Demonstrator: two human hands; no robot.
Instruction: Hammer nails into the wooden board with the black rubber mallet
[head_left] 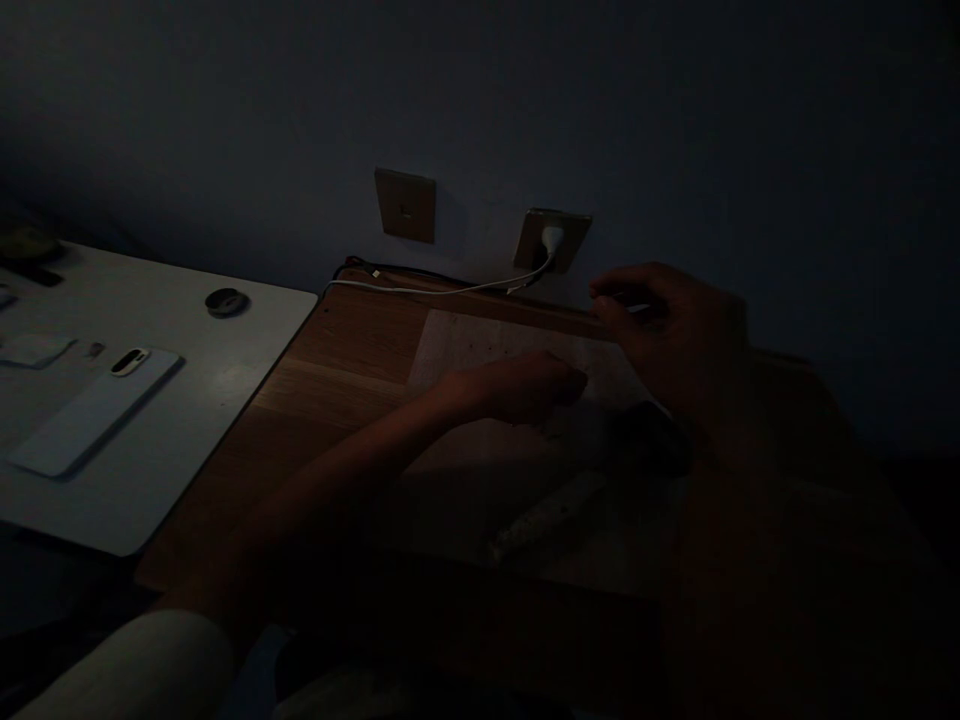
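The scene is very dark. My left hand (532, 388) is closed low over a pale sheet (442, 345) on the wooden table, and whatever its fingers hold is hidden. Raised to the right of it, my right hand (667, 325) has thumb and forefinger pinched together; anything between them is too small and dim to make out. Beneath the right hand sits a dark object (649, 437) of unclear kind. A pale, long, narrow piece (547, 515) with dark specks lies on the sheet, nearer to me. Tiny dark bits are scattered on the sheet.
A white table (247, 350) adjoins the wooden table (337, 345) on the left, bearing a white phone (97, 415) and a small round dark object (226, 302). Along the wall run cables (435, 291), with a white plug (552, 240) in a socket. Another wall plate (406, 205) is beside it.
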